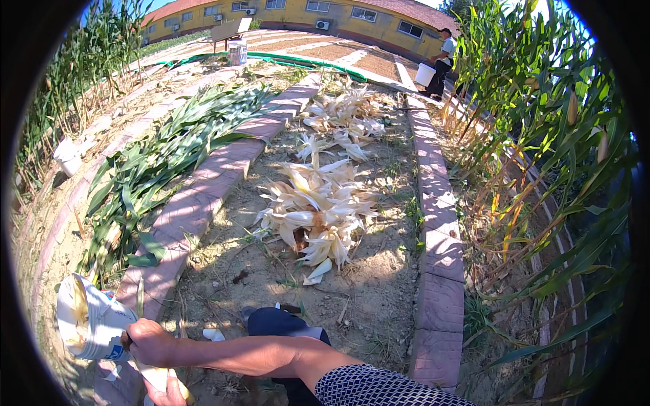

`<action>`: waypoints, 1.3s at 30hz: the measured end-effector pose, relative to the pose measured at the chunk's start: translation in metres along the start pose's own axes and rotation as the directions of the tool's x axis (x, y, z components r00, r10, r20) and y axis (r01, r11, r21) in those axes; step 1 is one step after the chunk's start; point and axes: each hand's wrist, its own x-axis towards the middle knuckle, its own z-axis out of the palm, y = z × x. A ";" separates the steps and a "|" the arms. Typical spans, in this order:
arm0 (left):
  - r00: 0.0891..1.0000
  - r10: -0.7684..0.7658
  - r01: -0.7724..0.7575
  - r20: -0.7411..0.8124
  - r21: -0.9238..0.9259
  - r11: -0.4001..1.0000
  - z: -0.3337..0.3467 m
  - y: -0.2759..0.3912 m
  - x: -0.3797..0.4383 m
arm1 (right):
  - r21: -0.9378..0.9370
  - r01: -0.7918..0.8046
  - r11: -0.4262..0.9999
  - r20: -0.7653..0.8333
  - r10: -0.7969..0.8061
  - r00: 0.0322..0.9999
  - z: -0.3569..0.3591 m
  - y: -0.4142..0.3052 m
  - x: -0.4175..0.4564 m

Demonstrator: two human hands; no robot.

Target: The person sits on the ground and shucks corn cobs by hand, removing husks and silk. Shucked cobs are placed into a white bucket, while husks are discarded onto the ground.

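Note:
An ear of corn in pale husk (pixel 153 374) is held between my two hands at the lower left. My right hand (pixel 151 345), at the end of the bare forearm, is closed on its upper, silk end. Below it, the fingers of my left hand (pixel 170 392) grip the lower part of the ear; the rest of that hand is cut off by the picture's rim. Just beyond my hands a white plastic bucket (pixel 104 322) lies tipped, its mouth to the left, with pale husked corn inside. Heaps of stripped corn husks (pixel 325 203) lie on the soil ahead of me.
Cut green corn stalks (pixel 167 147) lie along the left paved edging (pixel 203 193). Another paved edging (pixel 439 243) runs on the right, beside standing corn (pixel 558 127). A second white bucket (pixel 67 157) stands far left. A person (pixel 443 63) with a white pail (pixel 425 74) is at the back right.

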 end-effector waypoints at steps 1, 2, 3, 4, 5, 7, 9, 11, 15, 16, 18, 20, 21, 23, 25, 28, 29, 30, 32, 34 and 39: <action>1.000 0.013 -0.013 0.008 -0.005 1.000 -0.002 0.003 -0.001 | 0.023 0.000 1.000 0.000 0.000 1.000 0.001 0.003 0.003; 0.999 0.029 -0.029 0.016 -0.008 1.000 -0.003 0.005 -0.004 | 0.045 0.032 0.998 -0.055 -0.030 0.998 0.005 0.005 0.004; 0.999 0.045 -0.045 0.024 -0.008 0.999 -0.005 0.004 -0.005 | 0.030 0.050 0.998 -0.097 -0.047 0.994 0.008 0.008 0.005; 0.998 0.063 -0.063 0.025 -0.003 0.998 -0.006 0.002 -0.006 | 0.057 0.061 0.997 -0.102 -0.055 0.993 0.010 0.011 0.008; 0.997 0.071 -0.072 0.020 0.005 0.997 -0.008 -0.003 -0.006 | 0.092 0.057 0.994 -0.104 -0.047 0.993 0.012 0.014 0.010; 0.999 0.003 0.001 -0.040 0.088 0.996 -0.010 -0.020 0.001 | 0.096 -0.112 0.989 -0.152 0.126 0.980 0.017 0.018 0.017; 0.974 0.070 -0.006 -0.215 0.288 0.958 -0.012 -0.040 0.010 | 0.321 -0.364 0.874 -0.085 0.410 0.908 0.021 0.019 0.019; 0.989 -0.131 0.115 -0.071 -0.190 0.975 -0.019 -0.054 0.013 | 0.643 -0.598 0.479 0.161 0.679 0.717 0.023 0.016 0.021; 0.952 -0.297 0.197 -0.068 -0.605 0.771 -0.012 -0.062 0.008 | 0.802 -0.496 0.334 0.167 0.671 0.722 0.029 0.001 0.018; 0.951 -0.306 0.227 0.039 -0.760 0.610 -0.011 -0.058 0.015 | 0.808 -0.461 0.367 0.148 0.631 0.761 0.026 0.000 0.017; 0.986 -0.167 0.114 0.010 -0.772 0.625 -0.004 -0.049 0.007 | 0.799 -0.434 0.417 0.157 0.551 0.819 0.020 -0.002 0.012; 0.962 -0.274 0.166 0.017 -0.831 0.531 -0.001 -0.041 0.015 | 0.420 -0.110 0.901 -0.067 0.152 0.986 0.009 -0.001 0.000; 0.897 -0.440 0.253 0.050 -0.874 0.416 -0.003 -0.037 0.025 | 0.123 0.051 0.991 -0.036 -0.047 0.998 0.003 -0.002 -0.006; 0.821 -0.542 0.366 0.181 -0.895 0.256 -0.007 -0.034 0.024 | -0.012 0.207 0.978 0.012 -0.207 0.978 -0.006 -0.006 -0.016; 0.845 -0.454 0.427 0.281 -0.866 0.261 -0.012 -0.033 0.013 | 0.058 0.219 0.974 0.046 -0.222 0.974 -0.016 -0.012 -0.009; 0.844 -0.454 0.455 0.285 -0.828 0.327 -0.020 -0.030 -0.002 | 0.053 0.072 0.996 0.122 -0.078 0.989 -0.035 -0.021 0.000; 0.834 -0.455 0.477 0.312 -0.823 0.309 -0.019 -0.029 -0.005 | 0.107 0.110 0.988 0.123 -0.123 0.985 -0.037 -0.026 0.001; 0.801 -0.518 0.479 0.299 -0.840 0.255 -0.017 -0.026 -0.008 | 0.199 -0.018 0.980 0.221 -0.027 0.975 -0.037 -0.029 0.000; 0.788 -0.516 0.500 0.336 -0.837 0.219 -0.015 -0.019 -0.007 | 0.357 -0.136 0.924 0.310 0.021 0.951 -0.033 -0.036 -0.004; 0.784 -0.501 0.511 0.367 -0.840 0.185 -0.012 -0.014 -0.008 | 0.475 -0.266 0.839 0.350 0.097 0.932 -0.020 -0.039 -0.009; 0.792 -0.520 0.298 0.320 -0.946 -0.128 -0.005 -0.025 -0.007 | 0.610 -0.595 0.523 0.470 0.366 0.803 0.013 -0.036 -0.005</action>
